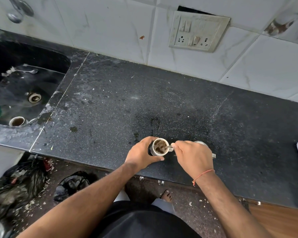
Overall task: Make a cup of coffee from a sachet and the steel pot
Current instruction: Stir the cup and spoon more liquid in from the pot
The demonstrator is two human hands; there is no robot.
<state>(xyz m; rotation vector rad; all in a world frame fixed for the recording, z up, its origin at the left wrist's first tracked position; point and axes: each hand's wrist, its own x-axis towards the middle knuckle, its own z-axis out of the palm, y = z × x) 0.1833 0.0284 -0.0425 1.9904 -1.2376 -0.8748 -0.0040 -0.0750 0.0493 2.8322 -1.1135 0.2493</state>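
- stirring looks to be the step in hand: the right hand (193,158) is pinching a thin steel spoon (169,147) dipping into the small white cup of brown, speckled coffee (160,146) near the black speckled counter's (110,103) front edge.
- the left hand (142,154) is curling round the cup, steadying it.
- next is calling for stirring gently until the floating granules dissolve.
- the right hand is hiding most of what is probably the steel pot (200,143) behind it.

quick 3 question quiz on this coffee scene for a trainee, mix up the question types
1. True or false: the left hand grips the cup.
2. The right hand holds what in the cup? A) spoon B) sachet C) lid
3. Where is the second, used cup?

Key:
1. True
2. A
3. In the sink, at its near edge, left of the counter.
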